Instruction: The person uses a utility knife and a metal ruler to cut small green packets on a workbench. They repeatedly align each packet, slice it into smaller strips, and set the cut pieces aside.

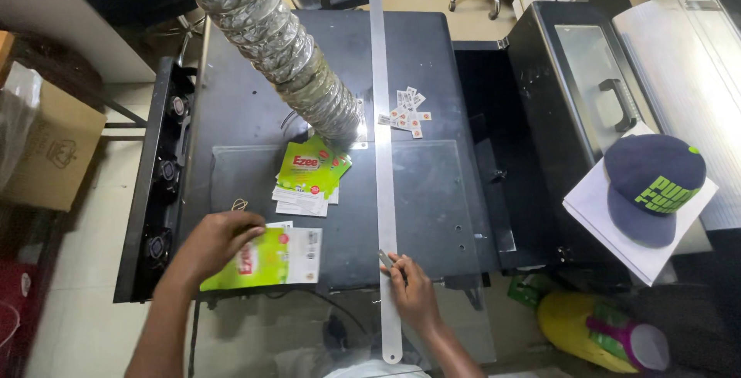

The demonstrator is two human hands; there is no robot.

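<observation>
hands first: our left hand [220, 245] lies with fingers curled flat on the green packet [266, 258] at the near edge of the dark table [231, 100], pinning its upper left part; our right hand [413, 289] presses fingers down on the long metal ruler [380, 123] near its close end, and a small dark item sits at the fingertips, too small to tell.

green packet: flat printed sheet, green and yellow with a white panel on its right. we judge it light, thin, floppy and a little slick; best taken by a corner or edge, or slid under flat fingers.

long metal ruler: narrow strip running away from us across the table, overhanging the near edge. we judge it stiff along its length yet springy; hold it down flat near the middle or end.

stack of packets [311, 176]: same green print, fanned, with white sheets beneath, near the table's middle.

small labels [407, 109]: white and orange bits, scattered just right of the ruler.

silver hose [270, 38]: ribbed foil, coming down to the table.

cap [652, 185]: dark blue with green print, resting on white paper [610, 227], well to the right.

cardboard box [54, 146]: brown, far left.
</observation>
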